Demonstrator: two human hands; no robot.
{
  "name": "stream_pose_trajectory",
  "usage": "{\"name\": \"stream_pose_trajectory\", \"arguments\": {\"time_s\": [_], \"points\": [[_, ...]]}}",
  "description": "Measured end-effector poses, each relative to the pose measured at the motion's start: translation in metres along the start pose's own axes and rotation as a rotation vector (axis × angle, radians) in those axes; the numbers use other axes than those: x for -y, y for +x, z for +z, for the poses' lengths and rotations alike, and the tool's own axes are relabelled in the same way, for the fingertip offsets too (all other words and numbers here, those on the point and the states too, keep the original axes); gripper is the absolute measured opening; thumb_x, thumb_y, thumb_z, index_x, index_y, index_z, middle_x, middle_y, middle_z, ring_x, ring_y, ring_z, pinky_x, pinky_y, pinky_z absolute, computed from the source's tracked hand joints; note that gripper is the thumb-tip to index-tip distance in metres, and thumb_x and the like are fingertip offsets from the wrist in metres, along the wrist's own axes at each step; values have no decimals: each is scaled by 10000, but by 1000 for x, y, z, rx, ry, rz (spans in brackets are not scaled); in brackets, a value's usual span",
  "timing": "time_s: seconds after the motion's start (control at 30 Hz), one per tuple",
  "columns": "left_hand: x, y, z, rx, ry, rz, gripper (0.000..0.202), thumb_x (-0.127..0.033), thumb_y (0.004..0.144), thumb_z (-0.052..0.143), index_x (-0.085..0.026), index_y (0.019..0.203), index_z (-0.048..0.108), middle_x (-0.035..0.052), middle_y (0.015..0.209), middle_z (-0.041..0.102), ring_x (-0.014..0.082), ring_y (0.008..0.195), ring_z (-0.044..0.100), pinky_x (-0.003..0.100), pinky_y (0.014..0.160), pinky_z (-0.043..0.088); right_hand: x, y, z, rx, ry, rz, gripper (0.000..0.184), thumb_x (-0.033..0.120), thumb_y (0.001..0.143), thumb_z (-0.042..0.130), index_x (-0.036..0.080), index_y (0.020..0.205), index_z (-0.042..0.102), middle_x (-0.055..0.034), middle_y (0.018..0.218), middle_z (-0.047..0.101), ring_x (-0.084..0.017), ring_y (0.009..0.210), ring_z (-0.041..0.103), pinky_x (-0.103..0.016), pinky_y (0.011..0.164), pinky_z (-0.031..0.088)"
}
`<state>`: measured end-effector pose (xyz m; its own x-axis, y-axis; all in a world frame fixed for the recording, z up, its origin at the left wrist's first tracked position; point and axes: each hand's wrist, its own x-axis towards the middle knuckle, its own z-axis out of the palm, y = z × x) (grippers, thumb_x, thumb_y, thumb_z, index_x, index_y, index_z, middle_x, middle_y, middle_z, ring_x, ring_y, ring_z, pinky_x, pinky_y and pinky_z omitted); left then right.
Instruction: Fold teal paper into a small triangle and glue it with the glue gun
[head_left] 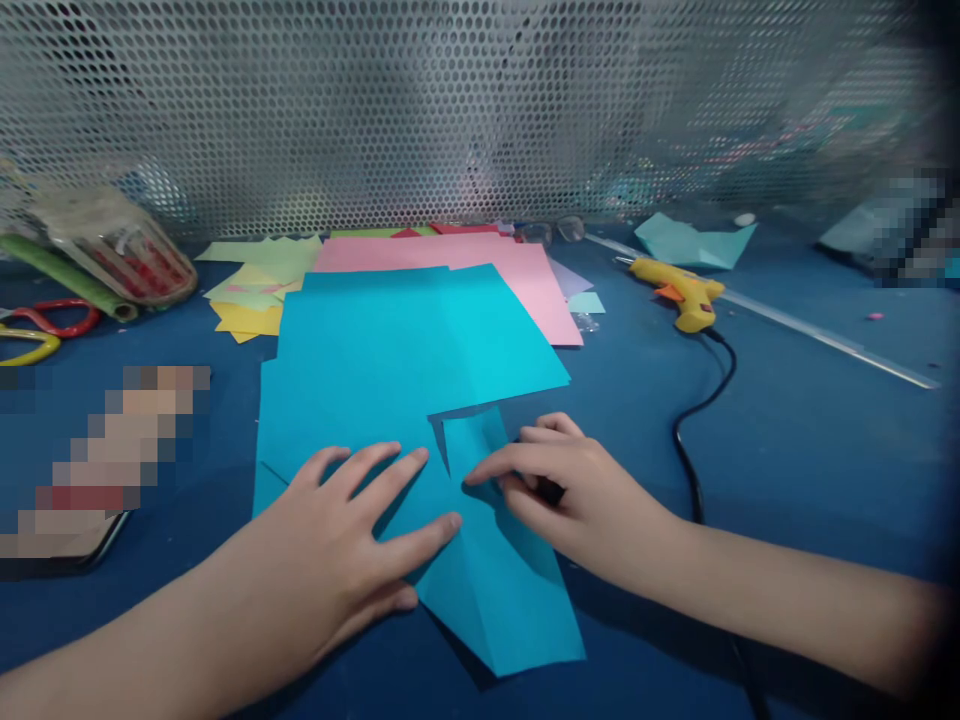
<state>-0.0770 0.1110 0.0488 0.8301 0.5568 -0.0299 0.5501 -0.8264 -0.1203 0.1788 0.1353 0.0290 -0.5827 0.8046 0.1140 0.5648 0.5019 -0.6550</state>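
A folded piece of turquoise paper (499, 585) lies on the blue table in front of me. My left hand (352, 540) rests flat on its left part, fingers spread. My right hand (566, 490) presses down on the paper's upper flap (472, 440) with its fingertips, the index finger stretched along a crease and the other fingers curled. Beneath and behind the folded piece lie larger turquoise sheets (397, 350), and a pink sheet (517, 270) lies behind those.
A yellow glue gun (682, 290) lies at the right with its black cord (694, 430) running toward me. Yellow and green paper scraps (251, 290), scissors (45, 325) and a clear container (112, 245) sit at the left. Perforated metal screen (450, 100) stands behind. A phone (82, 545) lies near left.
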Motion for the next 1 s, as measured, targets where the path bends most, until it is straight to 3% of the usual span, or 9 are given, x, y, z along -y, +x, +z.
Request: {"name": "stream_pose_trajectory", "arguments": {"time_s": [0.17,0.37,0.5,0.67,0.87,1.0], "points": [[4,3,1,-81,-3,48,387,-429,1005,474,-335,1378,514,95,1323,625,316,1145,595,463,846,488,2,1,-1,-19,-23,32,223,209,931,512,263,956,726,18,588,583,-156,574,496,-372,749,376],[2,7,7,-275,-55,76,396,-323,1080,269,-209,1275,595,-1,1261,686,193,1141,590,369,932,349,4,1,-1,-7,-2,32,219,188,938,517,241,986,724,19,610,610,-146,576,508,-378,776,360],[3,9,6,-244,-50,125,478,-242,1087,159,-185,1266,599,-3,1270,682,177,1117,613,368,911,353,5,0,-1,15,13,44,202,203,936,535,245,996,723,9,660,652,-150,603,514,-383,785,349],[3,8,5,-201,-69,122,461,-223,1078,162,-188,1280,576,29,1282,672,225,1112,621,416,860,384,3,1,0,20,6,21,244,174,933,507,256,1002,727,14,592,586,-163,602,496,-376,756,348],[1,4,6,-116,-102,112,374,-186,1046,310,-217,1358,514,58,1350,619,254,1176,579,436,884,404,2,1,-2,43,51,-7,276,146,917,478,246,983,727,29,543,525,-157,569,467,-364,728,351],[2,3,4,-81,-93,135,421,-147,993,397,-226,1400,473,75,1368,601,268,1203,561,440,895,424,2,1,-2,32,53,-25,280,130,901,479,245,973,724,36,533,514,-151,556,454,-360,721,351]]}}
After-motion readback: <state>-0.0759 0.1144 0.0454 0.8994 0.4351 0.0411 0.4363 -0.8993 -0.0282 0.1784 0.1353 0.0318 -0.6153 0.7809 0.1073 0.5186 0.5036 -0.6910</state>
